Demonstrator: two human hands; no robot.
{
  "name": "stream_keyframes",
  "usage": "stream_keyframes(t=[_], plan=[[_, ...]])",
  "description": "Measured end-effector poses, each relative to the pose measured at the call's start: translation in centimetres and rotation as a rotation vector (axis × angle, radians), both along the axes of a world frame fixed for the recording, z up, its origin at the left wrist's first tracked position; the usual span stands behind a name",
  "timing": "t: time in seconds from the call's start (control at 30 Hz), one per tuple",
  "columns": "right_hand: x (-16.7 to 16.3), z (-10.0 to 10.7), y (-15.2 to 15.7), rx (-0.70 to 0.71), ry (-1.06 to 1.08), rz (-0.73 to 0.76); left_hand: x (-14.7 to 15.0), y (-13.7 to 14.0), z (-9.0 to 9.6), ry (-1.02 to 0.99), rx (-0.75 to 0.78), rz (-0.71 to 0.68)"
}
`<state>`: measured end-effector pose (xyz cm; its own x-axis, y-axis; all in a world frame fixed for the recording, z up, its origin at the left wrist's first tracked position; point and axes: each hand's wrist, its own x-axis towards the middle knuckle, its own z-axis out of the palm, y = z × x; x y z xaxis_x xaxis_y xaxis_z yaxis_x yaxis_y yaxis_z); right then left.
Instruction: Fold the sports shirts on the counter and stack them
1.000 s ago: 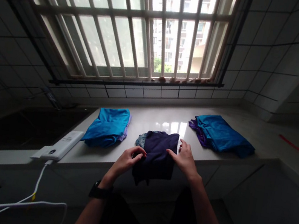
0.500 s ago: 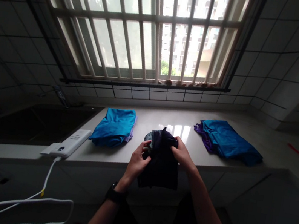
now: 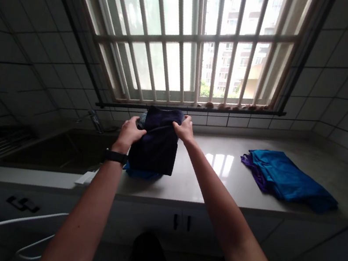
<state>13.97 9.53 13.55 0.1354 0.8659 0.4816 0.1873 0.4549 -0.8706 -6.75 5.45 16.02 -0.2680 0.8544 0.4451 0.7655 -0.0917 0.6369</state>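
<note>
A folded dark navy garment point(image 3: 157, 141), with a patch of patterned grey-green fabric at its upper left, is stretched between my two hands. My left hand point(image 3: 129, 133) grips its left side, thumb in front. On the upper right edge, my right hand point(image 3: 185, 129) pinches the cloth. Beneath and behind the dark garment, a blue folded cloth point(image 3: 143, 174) lies on the counter, mostly hidden. Whether the two fabrics touch I cannot tell.
A blue folded cloth with purple fabric under it point(image 3: 289, 176) lies on the right of the counter point(image 3: 191, 187). At left are a dark sink point(image 3: 58, 146) and a partly hidden white power strip point(image 3: 85, 178) near the front edge. A barred window point(image 3: 182, 38) stands behind.
Both hands have carried the dark garment leftward and away from me, over the left blue cloth. It now hangs flatter and wider between them. The view has shifted somewhat.
</note>
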Motion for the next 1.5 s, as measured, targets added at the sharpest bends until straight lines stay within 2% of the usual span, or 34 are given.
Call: stream_keyframes(t=[0.03,0.1,0.27,0.33,0.43,0.53,0.6,0.7,0.83,0.93,1.0,1.03,1.1,1.13,1.23,1.3,1.37,1.5], plan=[[-0.6,-0.1,0.1,-0.038,-0.066,-0.045,-0.4,0.6,-0.4,0.088,-0.04,0.057],[-1.3,-0.5,-0.3,-0.092,-0.132,-0.072,-0.6,1.3,-1.6,0.233,-0.078,0.085],[-2.5,-2.2,-0.6,0.04,-0.229,-0.023,1.0,2.7,-6.1,0.385,-0.121,-0.04],[-3.4,-4.0,-0.3,0.059,-0.303,-0.002,1.6,3.5,-8.3,0.398,-0.171,-0.061],[-5.2,-8.2,-0.1,-0.028,-0.477,0.105,1.4,4.6,-11.3,0.378,-0.295,-0.041],[-6.4,-11.9,-0.2,-0.073,-0.609,0.247,0.6,5.5,-13.0,0.364,-0.314,-0.04],[-6.7,-13.2,-0.2,-0.112,-0.618,0.248,0.3,5.8,-13.3,0.361,-0.291,-0.043],[-6.7,-13.8,-0.1,-0.175,-0.574,0.205,0.5,5.6,-12.9,0.345,-0.299,-0.027],[-6.4,-13.9,-0.1,-0.134,-0.422,0.192,1.1,4.7,-12.3,0.328,-0.317,-0.007],[-5.8,-13.7,-0.1,-0.13,-0.199,0.013,1.0,3.9,-12.2,0.291,-0.289,-0.012],[-5.3,-13.3,-0.1,-0.202,-0.07,-0.123,0.7,3.6,-12.2,0.26,-0.266,-0.013],[-5.1,-13.0,-0.1,-0.265,-0.028,-0.146,0.6,3.6,-12.2,0.247,-0.262,-0.01],[-4.7,-12.5,-0.2,-0.37,0.002,-0.082,0.3,3.6,-12.2,0.227,-0.269,-0.004],[-4.7,-12.3,-0.4,-0.371,-0.006,-0.01,0.2,3.6,-12.2,0.22,-0.273,-0.005],[-5.1,-12.0,-1.1,-0.155,-0.073,0.224,0.1,3.7,-12.2,0.21,-0.265,-0.014],[-5.5,-12.0,-1.6,-0.01,-0.118,0.326,0.1,3.6,-12.3,0.213,-0.252,-0.011],[-5.8,-12.0,-1.8,0.003,-0.138,0.334,0.3,3.1,-12.1,0.223,-0.227,0.062],[-5.6,-12.1,-1.7,-0.218,-0.123,0.123,0.2,2.1,-11.1,0.305,-0.236,0.331]])
